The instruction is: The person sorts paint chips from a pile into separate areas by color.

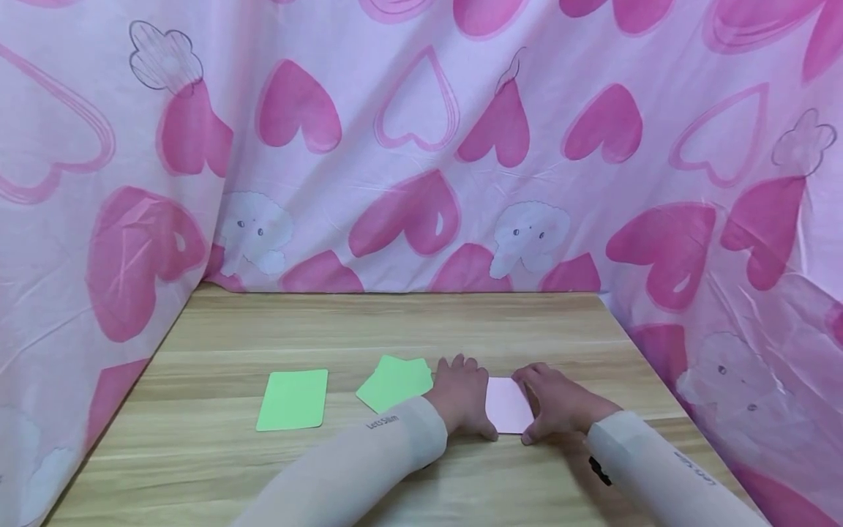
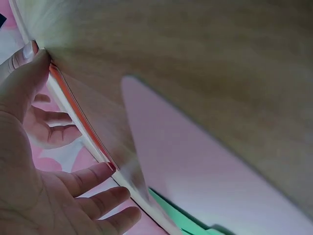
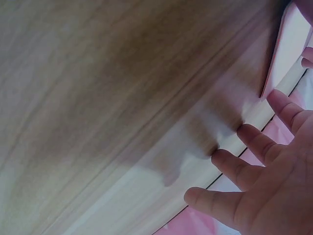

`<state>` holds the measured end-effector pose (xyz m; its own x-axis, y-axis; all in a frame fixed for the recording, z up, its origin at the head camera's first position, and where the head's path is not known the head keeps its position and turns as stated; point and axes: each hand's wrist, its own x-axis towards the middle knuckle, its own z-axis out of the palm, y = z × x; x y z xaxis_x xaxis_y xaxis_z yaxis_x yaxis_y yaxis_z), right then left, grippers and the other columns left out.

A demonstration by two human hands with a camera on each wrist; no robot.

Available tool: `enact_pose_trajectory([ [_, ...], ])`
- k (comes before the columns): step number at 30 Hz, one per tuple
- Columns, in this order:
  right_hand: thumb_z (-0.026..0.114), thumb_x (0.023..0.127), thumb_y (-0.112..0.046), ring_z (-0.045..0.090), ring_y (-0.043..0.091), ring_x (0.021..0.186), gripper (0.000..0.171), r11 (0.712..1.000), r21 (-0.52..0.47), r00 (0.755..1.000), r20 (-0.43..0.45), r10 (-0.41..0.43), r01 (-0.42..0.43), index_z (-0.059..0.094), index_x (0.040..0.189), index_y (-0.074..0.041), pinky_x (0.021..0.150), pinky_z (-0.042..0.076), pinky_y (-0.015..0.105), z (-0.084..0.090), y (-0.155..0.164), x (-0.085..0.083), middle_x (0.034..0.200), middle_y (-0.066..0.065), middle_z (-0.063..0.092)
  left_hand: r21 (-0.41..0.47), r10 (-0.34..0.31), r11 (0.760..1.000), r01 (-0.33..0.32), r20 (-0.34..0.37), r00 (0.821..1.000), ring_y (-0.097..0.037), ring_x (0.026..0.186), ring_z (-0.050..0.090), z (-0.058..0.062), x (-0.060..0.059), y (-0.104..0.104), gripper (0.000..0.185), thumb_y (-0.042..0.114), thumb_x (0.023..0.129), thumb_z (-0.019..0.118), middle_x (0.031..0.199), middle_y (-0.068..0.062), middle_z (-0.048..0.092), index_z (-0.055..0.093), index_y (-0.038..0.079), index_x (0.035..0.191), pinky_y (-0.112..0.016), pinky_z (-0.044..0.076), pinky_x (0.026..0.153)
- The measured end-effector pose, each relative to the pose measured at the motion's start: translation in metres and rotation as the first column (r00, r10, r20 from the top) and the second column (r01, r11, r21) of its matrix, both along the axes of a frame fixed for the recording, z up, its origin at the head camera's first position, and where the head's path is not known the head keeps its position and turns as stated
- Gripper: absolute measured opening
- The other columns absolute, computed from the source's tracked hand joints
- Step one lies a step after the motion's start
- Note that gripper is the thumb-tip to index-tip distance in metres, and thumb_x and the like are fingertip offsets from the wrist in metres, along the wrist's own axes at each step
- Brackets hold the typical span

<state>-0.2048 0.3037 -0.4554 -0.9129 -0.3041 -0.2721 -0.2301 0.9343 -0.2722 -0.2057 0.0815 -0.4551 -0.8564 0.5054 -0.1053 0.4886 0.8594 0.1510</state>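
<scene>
On the wooden table (image 1: 217,454), near its front edge: pink paper (image 1: 507,405), lying flat. Pressed down on its left side by the left hand (image 1: 463,399), fingers straight. Pressed on its right side by the right hand (image 1: 560,405), fingers straight too. Just left of the pink paper: green papers (image 1: 394,380). Farther left: one green card (image 1: 293,399).

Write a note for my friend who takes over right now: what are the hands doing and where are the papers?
Left hand: open, pressing the left edge of the pink paper.
Right hand: open, fingers on the pink paper's right edge.
The pink paper lies flat on the wooden table, between both hands.
A green sheet lies flat to the left; a small pile of green sheets sits beside the left hand.
Done: no fold can be seen in the pink paper. Left: the green sheets look untouched.
</scene>
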Motion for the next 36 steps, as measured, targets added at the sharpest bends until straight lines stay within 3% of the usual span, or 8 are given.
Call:
enact_pose_trajectory([
  [9, 0.105, 0.055, -0.043, 0.055, 0.033, 0.13, 0.104, 0.999, 0.035, 0.999, 0.028, -0.016, 0.015, 0.057, 0.143, -0.015, 0.113, 0.047, 0.061, 0.009, -0.01, 0.0, 0.145, 0.012, 0.054, -0.006, 0.009, 1.0, -0.008, 0.025, 1.0, -0.029, 0.139, 0.051, 0.002, 0.0, -0.004, 0.089, 0.074, 0.066, 0.087, 0.133, -0.003, 0.064, 0.066, 0.018, 0.132, -0.055, 0.041, 0.116],
  [16, 0.105, 0.056, -0.044, 0.053, 0.032, 0.134, 0.108, 0.999, 0.038, 0.998, 0.045, -0.04, 0.039, 0.054, 0.147, -0.018, 0.115, 0.045, 0.061, 0.004, -0.01, -0.002, 0.149, 0.011, 0.052, 0.045, 0.011, 0.999, -0.012, 0.03, 0.999, -0.03, 0.142, 0.049, 0.005, -0.004, -0.02, 0.093, 0.074, 0.067, 0.086, 0.136, -0.005, 0.062, 0.063, 0.016, 0.135, -0.057, 0.039, 0.118],
  [20, 0.103, 0.059, -0.047, 0.053, 0.033, 0.136, 0.11, 0.998, 0.028, 0.998, 0.037, -0.058, 0.057, 0.05, 0.152, -0.019, 0.113, 0.047, 0.062, 0.008, -0.016, -0.003, 0.154, 0.011, 0.049, 0.073, 0.019, 0.997, -0.022, 0.033, 0.999, -0.032, 0.145, 0.046, 0.011, -0.014, -0.042, 0.099, 0.074, 0.069, 0.085, 0.145, -0.007, 0.058, 0.059, 0.013, 0.143, -0.06, 0.037, 0.121],
  [27, 0.1, 0.066, -0.043, 0.053, 0.036, 0.138, 0.109, 0.999, -0.045, 0.999, -0.052, -0.018, 0.015, 0.045, 0.155, -0.011, 0.112, 0.049, 0.059, 0.016, -0.03, -0.004, 0.156, 0.015, 0.047, 0.068, 0.064, 0.995, -0.066, 0.03, 0.997, -0.035, 0.15, 0.041, 0.025, -0.034, -0.094, 0.099, 0.07, 0.072, 0.085, 0.154, -0.011, 0.052, 0.056, 0.01, 0.146, -0.063, 0.033, 0.123],
  [32, 0.099, 0.067, -0.046, 0.051, 0.036, 0.141, 0.108, 0.997, -0.072, 0.998, -0.065, -0.008, 0.003, 0.046, 0.155, -0.011, 0.113, 0.048, 0.058, 0.017, -0.047, -0.008, 0.157, 0.013, 0.047, 0.065, 0.111, 0.991, -0.114, 0.05, 0.993, -0.036, 0.151, 0.039, 0.031, -0.038, -0.129, 0.099, 0.068, 0.072, 0.086, 0.155, -0.014, 0.051, 0.056, 0.007, 0.144, -0.064, 0.033, 0.122],
  [36, 0.099, 0.066, -0.046, 0.051, 0.034, 0.141, 0.108, 0.995, -0.095, 0.998, -0.059, 0.009, -0.014, 0.047, 0.155, -0.012, 0.114, 0.048, 0.057, 0.017, -0.065, -0.012, 0.156, 0.012, 0.048, 0.062, 0.145, 0.987, -0.148, 0.051, 0.988, -0.037, 0.15, 0.04, 0.027, -0.038, -0.149, 0.095, 0.067, 0.071, 0.087, 0.153, -0.014, 0.052, 0.058, 0.007, 0.139, -0.064, 0.034, 0.121],
])
